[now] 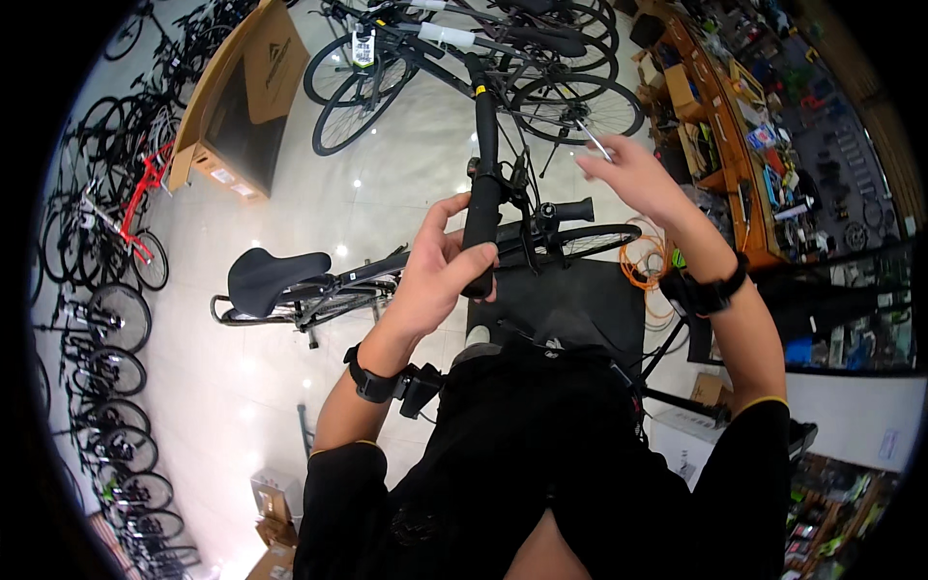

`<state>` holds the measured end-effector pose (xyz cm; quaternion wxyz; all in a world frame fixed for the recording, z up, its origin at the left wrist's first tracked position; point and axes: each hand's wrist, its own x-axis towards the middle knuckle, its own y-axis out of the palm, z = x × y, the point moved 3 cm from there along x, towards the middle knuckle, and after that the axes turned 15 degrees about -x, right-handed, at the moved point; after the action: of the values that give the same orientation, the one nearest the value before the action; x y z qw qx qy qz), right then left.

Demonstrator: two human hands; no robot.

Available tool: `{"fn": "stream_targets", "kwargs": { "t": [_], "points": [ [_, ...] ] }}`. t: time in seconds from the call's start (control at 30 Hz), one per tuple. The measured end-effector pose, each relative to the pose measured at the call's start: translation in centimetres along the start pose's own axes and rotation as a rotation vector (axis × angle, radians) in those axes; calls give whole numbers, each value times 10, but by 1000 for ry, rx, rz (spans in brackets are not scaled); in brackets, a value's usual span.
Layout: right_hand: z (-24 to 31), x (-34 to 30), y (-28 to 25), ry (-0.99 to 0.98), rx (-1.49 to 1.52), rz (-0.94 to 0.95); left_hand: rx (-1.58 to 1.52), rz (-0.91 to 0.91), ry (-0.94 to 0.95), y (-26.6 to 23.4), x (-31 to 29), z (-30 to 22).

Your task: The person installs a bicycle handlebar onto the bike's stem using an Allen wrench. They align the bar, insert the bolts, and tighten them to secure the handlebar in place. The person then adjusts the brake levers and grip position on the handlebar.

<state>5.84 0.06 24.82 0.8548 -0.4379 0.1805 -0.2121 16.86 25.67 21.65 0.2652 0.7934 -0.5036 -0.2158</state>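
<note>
"Where's the handlebar (481, 217)?"
"Straight ahead, its end in the left hand's (437, 275) curled grip; the right hand (633, 182) pinches a slim metal tool (596, 142)."
"Risk?"
"A slack left hold could let it swing."

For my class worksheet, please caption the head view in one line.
Left grip on a black handlebar, right grip holding a thin silvery rod, among many bicycles.

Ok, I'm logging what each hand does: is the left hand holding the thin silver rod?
No, the right hand holds the thin silver rod, while the left hand grips the black handlebar.
</note>
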Motion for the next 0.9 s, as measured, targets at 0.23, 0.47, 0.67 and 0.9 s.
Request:
{"fn": "stream_targets", "kwargs": {
  "t": [0.23,0.47,0.67,0.9],
  "points": [
    [21,101,21,3,106,10,-38,-87,17,47,5,12],
    [1,137,30,-80,159,253,88,-215,-54,113,17,27],
    [-24,132,28,-94,224,354,386,-309,-51,181,45,51],
    [-44,124,14,-149,314,371,347,-208,9,109,71,84]
  ]
}}
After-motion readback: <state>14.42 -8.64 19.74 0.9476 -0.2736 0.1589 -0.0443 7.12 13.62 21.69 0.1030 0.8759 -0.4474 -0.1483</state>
